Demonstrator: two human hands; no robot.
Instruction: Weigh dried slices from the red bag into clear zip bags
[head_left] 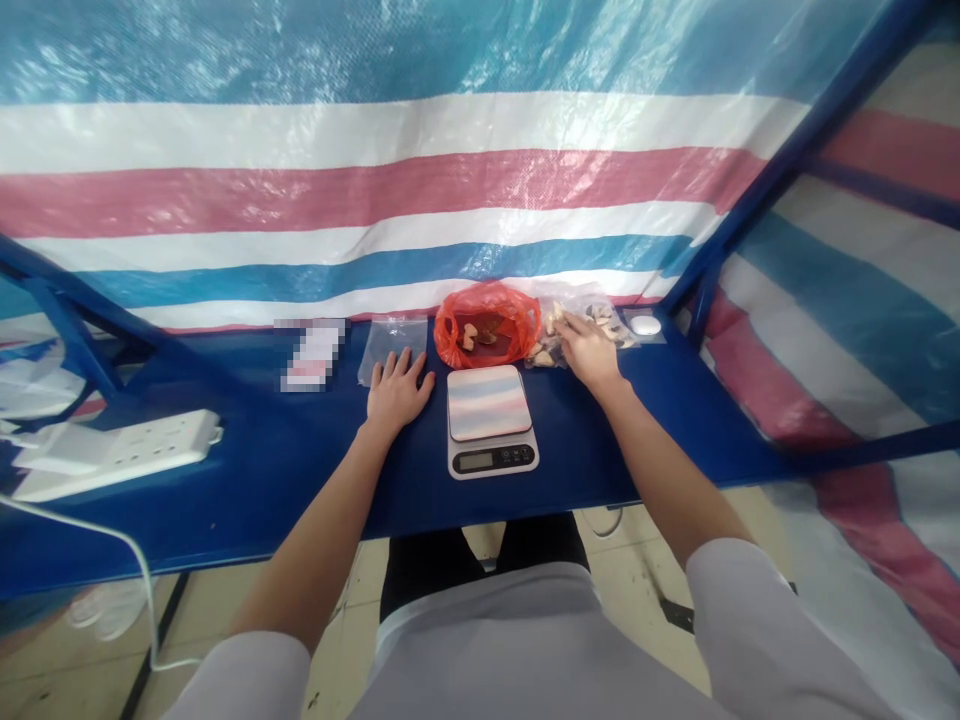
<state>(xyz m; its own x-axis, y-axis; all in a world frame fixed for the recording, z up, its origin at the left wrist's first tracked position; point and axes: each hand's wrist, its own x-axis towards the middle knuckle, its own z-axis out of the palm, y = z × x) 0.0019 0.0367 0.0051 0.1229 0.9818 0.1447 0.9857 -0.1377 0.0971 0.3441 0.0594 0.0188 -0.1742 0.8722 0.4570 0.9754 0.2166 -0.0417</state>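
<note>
My left hand lies flat on the blue table with fingers spread, its fingertips touching a small clear plastic bag. My right hand rests on a clear bag of pale and brown pieces, fingers stretched over it. Between my hands stands a small digital kitchen scale with nothing on its platform. Behind the scale sits an open red plastic bag with brown and pale pieces inside.
A white power strip with a cable lies at the table's left. A blurred card lies left of the clear bag. A small white round object sits at the far right. A striped tarp and blue frame posts enclose the table.
</note>
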